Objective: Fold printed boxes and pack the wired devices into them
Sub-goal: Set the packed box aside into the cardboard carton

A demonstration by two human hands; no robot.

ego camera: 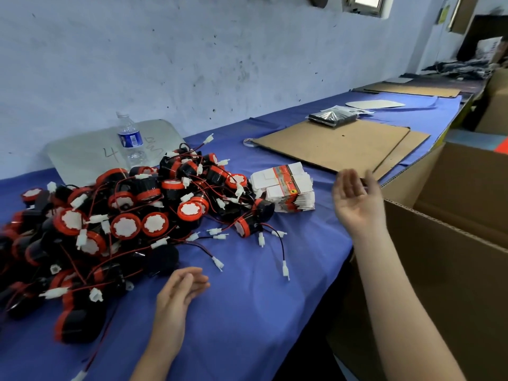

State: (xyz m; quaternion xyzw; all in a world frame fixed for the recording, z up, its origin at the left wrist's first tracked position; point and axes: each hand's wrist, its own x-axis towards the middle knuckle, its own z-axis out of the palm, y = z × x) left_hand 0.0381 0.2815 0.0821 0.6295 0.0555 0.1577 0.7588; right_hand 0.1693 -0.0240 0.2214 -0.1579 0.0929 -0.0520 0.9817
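Observation:
A big heap of black and red round wired devices point(115, 215) with white plugs covers the left of the blue table cover point(247, 298). Right of the heap lies a stack of flat printed boxes point(288, 191), white with red and black print. My left hand point(181, 287) hovers low over the cloth at the heap's near edge, fingers relaxed and holding nothing. Raised near the table's right edge, my right hand point(357, 199) shows its palm with fingers spread and empty, just right of the box stack.
A large open cardboard carton point(439, 243) stands right of the table. Flat cardboard sheets point(335, 147) lie behind the box stack, with a black plastic packet point(332, 118) on them. A water bottle point(130, 138) stands by the wall on a grey sheet.

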